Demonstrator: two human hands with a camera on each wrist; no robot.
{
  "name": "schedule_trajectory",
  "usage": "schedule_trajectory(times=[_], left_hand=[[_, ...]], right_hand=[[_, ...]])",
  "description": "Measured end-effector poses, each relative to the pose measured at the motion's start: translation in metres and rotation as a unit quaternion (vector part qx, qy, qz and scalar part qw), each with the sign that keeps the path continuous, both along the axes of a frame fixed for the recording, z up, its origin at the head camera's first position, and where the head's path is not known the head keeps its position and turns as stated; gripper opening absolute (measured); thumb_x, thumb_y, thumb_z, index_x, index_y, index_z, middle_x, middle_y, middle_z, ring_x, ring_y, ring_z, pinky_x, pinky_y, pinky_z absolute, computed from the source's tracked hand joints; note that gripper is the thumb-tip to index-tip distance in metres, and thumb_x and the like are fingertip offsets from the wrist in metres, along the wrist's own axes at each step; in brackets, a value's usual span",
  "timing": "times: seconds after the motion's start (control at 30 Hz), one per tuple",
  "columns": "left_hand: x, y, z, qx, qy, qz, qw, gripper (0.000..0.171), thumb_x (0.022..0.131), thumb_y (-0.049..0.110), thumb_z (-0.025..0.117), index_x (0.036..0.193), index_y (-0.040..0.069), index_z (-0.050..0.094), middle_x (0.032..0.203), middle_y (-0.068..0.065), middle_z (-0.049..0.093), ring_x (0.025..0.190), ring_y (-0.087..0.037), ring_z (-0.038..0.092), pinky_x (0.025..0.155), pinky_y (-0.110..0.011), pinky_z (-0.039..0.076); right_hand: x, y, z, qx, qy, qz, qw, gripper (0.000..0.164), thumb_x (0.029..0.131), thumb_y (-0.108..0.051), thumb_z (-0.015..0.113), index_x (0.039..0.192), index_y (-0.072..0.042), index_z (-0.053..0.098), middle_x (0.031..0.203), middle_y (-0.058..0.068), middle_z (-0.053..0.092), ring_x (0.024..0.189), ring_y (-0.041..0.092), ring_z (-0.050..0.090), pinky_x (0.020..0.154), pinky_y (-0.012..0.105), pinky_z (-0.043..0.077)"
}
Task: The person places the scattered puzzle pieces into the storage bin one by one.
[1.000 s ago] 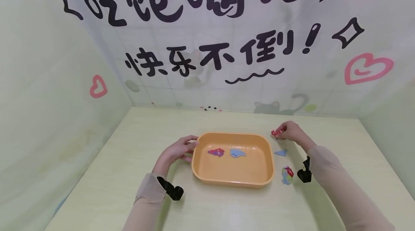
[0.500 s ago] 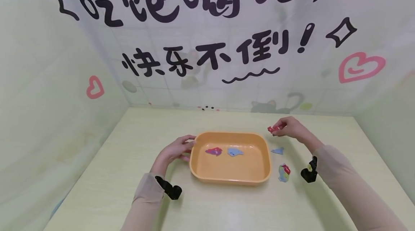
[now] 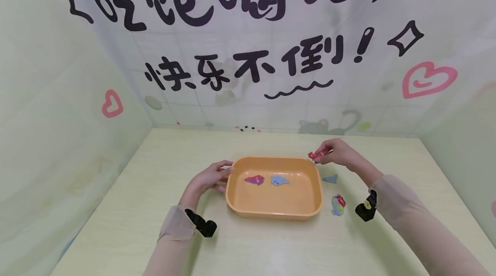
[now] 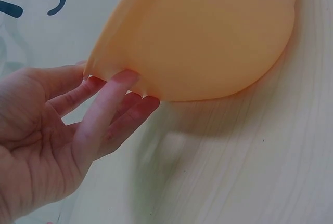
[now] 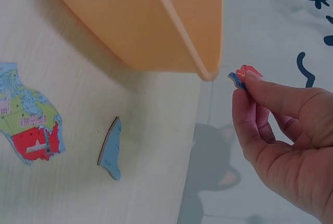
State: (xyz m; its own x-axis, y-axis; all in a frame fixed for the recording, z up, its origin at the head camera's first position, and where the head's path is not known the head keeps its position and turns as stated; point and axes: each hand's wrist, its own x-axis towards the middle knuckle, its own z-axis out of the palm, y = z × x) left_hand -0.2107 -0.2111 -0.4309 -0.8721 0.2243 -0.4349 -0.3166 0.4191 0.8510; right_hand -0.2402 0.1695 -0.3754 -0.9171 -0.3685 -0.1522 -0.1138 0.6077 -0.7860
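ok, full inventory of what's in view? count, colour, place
tray: 1, orange, on table
inner left piece: 1, pink-purple, in tray
inner right piece: 1, light blue, in tray
outer piece: 1, blue, right of tray
printed piece: 1, multicoloured, right of tray, nearer wearer
held piece: 1, red and blue, by tray's far right corner
table: 1, pale, under tray
backdrop: 1, pale, behind table
lettering: 2 lines, black, on backdrop
hearts: 2 whole, pink, on backdrop
cat drawing: 1, grey, on backdrop
wrist cameras: 2, black, on wrists
sleeves: 2, beige, on arms
left hand: 1, at tray's left rim
right hand: 1, pinching held piece
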Motion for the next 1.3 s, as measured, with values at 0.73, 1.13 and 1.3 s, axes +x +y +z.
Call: schedule_trajectory(times=[0.73,1.13,1.3], left_hand=[[0.001,0.001,0.000,0.007,-0.003,0.004,1.0000,0.040,0.096,0.027,0.046,0.133,0.011,0.043,0.123,-0.019,0.054,0.100,-0.024,0.062,0.063,-0.032,0.058],[0.001,0.001,-0.002,0.004,-0.002,0.007,1.0000,0.039,0.096,0.027,0.046,0.133,0.012,0.044,0.122,-0.019,0.054,0.102,-0.026,0.061,0.063,-0.032,0.058],[0.000,0.000,-0.002,0.001,0.001,0.005,1.0000,0.040,0.096,0.028,0.046,0.133,0.012,0.043,0.123,-0.019,0.054,0.102,-0.025,0.061,0.062,-0.031,0.058]], right_hand=[[0.017,-0.064,-0.019,0.119,0.007,0.053,0.991,0.004,0.079,0.004,0.066,0.079,0.007,0.063,0.073,0.012,0.064,0.059,0.014,0.062,0.053,0.021,0.055],[0.022,-0.082,-0.038,0.203,0.007,0.055,0.978,0.017,0.077,0.008,0.063,0.092,0.003,0.057,0.081,0.012,0.056,0.057,0.013,0.054,0.047,0.016,0.047],[0.022,-0.082,-0.036,0.218,0.012,0.048,0.975,0.022,0.079,0.005,0.062,0.100,0.004,0.056,0.088,0.013,0.059,0.064,0.015,0.058,0.055,0.020,0.051]])
